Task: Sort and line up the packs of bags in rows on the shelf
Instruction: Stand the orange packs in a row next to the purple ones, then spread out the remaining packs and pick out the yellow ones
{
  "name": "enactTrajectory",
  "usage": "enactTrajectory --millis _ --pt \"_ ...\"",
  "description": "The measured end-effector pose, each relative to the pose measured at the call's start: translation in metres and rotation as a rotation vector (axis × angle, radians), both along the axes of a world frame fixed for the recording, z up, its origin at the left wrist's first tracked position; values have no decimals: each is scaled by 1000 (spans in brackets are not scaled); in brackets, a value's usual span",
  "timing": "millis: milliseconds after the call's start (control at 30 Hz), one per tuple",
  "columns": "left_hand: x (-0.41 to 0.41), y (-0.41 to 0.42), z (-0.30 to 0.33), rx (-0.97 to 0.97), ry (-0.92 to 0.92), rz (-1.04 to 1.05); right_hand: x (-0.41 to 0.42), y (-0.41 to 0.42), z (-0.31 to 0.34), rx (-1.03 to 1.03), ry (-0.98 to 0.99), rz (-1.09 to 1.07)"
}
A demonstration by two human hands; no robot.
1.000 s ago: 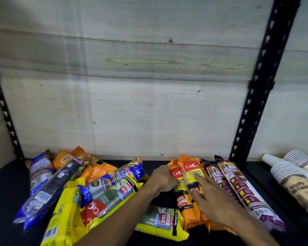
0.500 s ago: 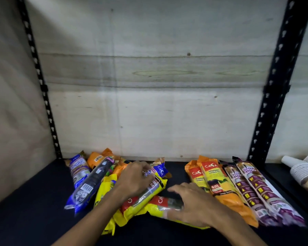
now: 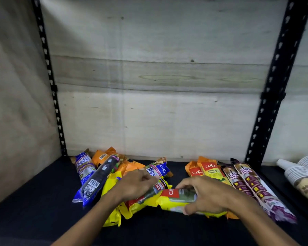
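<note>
Both hands work low over a dark shelf [image 3: 34, 201] backed by pale wooden boards and framed by two black perforated uprights. The right hand [image 3: 208, 194] is curled around a yellow pack with a red label [image 3: 178, 197] that lies crosswise near the front middle of the shelf; its fingers [image 3: 187, 183] arch over the far edge of the pack and the thumb presses the near edge, so the hand is grasping that pack. The left hand [image 3: 135, 185] rests on a second yellow pack [image 3: 140, 203] just to the left, which touches the first one; its fingers are bent down onto the wrapper, but whether they actually clench it cannot be told. Behind and left of the left hand lies a loose heap: a long blue pack with a barcode [image 3: 94, 181] slanting toward the near left, a blue and silver pack [image 3: 83, 166] at the far left, orange packs [image 3: 103, 155] at the back, and a blue and white pack [image 3: 158, 170] in the middle. To the right, lined up side by side and pointing front to back, are two orange packs with red labels [image 3: 206, 169] and two purple drawstring-bag packs [image 3: 247, 181]. Well to the right, past the upright, stacks of paper cups [image 3: 299, 173] lie on their sides.
</note>
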State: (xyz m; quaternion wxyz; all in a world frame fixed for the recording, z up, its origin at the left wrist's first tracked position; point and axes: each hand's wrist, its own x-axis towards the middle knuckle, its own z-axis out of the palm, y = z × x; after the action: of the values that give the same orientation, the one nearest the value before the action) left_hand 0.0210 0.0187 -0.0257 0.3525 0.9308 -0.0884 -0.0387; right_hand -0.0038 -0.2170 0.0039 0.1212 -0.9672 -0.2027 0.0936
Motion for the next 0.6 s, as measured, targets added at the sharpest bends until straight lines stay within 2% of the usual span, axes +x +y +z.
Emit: enactTrajectory --millis 133,300,467,600 --pt "-7 -9 16 -348 240 72 4 3 7 96 -178 -9" --pt "-12 3 25 -693 367 113 10 23 3 176 -354 47" --pt "-11 34 25 -887 380 222 16 53 -5 280 -447 103" --pt "-14 75 26 -989 334 382 26 67 -18 411 -453 25"
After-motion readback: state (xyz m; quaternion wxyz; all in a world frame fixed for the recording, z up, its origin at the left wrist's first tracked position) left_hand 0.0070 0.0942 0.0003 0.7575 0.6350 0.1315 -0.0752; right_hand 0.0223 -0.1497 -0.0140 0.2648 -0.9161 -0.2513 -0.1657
